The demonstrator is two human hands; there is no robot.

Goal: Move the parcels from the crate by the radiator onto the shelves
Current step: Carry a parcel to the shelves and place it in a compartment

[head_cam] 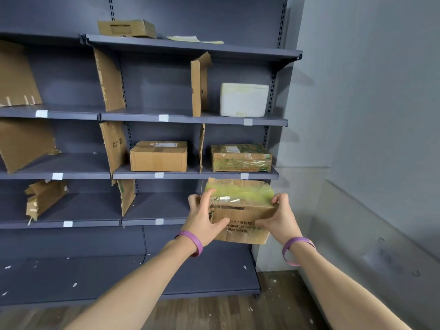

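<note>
I hold a worn cardboard parcel (240,210) with yellow-green tape across its top, in front of the right bay of the grey shelving unit (190,120). My left hand (204,217) grips its left side, and my right hand (278,217) grips its right side. The parcel is level with the third shelf from the top, at that shelf's front edge. On the shelf above stand a plain brown parcel (158,156) and a green-printed taped parcel (241,158). A white foam box (243,99) sits one shelf higher. The crate and the radiator are out of view.
Torn cardboard dividers (110,82) stand between the bays. Another brown box (126,28) and some papers (190,39) lie on the top shelf. A grey wall (369,115) closes in on the right. Wood floor (238,310) with white scraps lies below.
</note>
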